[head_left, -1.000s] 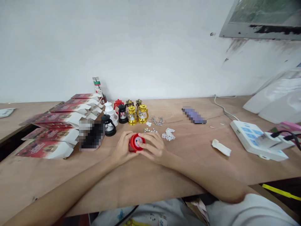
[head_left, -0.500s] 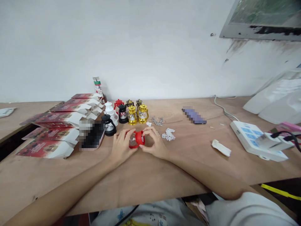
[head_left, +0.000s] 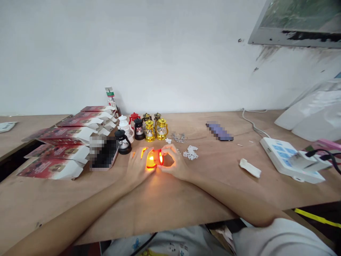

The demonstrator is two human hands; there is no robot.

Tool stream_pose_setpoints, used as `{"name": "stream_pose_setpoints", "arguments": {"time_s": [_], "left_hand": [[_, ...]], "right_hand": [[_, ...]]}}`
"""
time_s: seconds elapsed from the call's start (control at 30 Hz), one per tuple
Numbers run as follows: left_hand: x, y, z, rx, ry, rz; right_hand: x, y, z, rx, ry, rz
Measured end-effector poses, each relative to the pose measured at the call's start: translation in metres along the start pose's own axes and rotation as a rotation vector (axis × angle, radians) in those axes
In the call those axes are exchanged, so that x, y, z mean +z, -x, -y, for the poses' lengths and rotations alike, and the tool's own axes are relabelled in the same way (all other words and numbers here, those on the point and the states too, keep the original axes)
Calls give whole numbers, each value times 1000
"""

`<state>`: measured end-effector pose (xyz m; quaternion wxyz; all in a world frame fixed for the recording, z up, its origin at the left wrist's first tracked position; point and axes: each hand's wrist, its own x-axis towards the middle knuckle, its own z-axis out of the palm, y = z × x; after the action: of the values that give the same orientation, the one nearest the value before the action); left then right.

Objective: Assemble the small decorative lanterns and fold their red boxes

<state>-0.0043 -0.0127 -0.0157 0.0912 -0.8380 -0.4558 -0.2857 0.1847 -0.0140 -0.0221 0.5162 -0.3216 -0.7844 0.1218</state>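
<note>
Between the near and far edges of the table [head_left: 165, 209], the left hand [head_left: 136, 166] cups the lit red lantern [head_left: 152, 160] while the right hand [head_left: 178, 165] pinches its rim [head_left: 157, 157], likely light, stiff, slick plastic, though glare hides detail, and safer gripped there than by the globe [head_left: 150, 161].

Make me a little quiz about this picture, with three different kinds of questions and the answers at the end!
1. Pick one: what colour is the glow in the held lantern?
A) blue
B) orange
C) green

2. True or false: in the picture, the power strip is to the right of the gold lanterns.

3. Fill the gap: the standing lantern nearest the left hand is coloured ____.

Key:
1. B
2. True
3. black
</note>
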Motion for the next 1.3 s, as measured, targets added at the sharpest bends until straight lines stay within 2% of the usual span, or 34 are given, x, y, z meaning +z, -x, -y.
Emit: {"name": "stream_pose_setpoints", "arguments": {"time_s": [0.1,0.2,0.3,0.37,0.43,0.5,0.6,0.73,0.83,1.03,1.2,1.3], "left_hand": [[-2,-1,-1,11,20,-19],[-5,-3,-2,17,89,-94],[-7,-3,-4,-16,155,-201],[-9,-3,-6,-42,170,-219],[-10,-3,-7,-57,182,-204],[-12,-2,-8,-52,199,-193],[-12,-2,-8,-28,231,-186],[-11,-3,-7,-19,255,-175],[-10,-3,-6,-9,258,-189],[-10,-2,-7,-10,260,-186],[-10,-2,-7,-36,250,-169],[-10,-2,-6,-5,246,-191]], "right_hand": [[-3,-1,0,-84,26,4],[-10,-5,-7,-185,59,-29],[-21,-11,-27,-123,224,-143],[-30,-17,-46,-48,420,-148],[-37,-24,-62,-1,604,-76],[-42,-33,-72,33,718,52],[-44,-49,-72,56,817,287],[-42,-67,-62,-37,963,586],[-41,-74,-59,-151,1033,728],[-42,-77,-62,-293,1050,808],[-41,-74,-63,-377,1050,755],[-38,-73,-69,-421,1051,745]]}}
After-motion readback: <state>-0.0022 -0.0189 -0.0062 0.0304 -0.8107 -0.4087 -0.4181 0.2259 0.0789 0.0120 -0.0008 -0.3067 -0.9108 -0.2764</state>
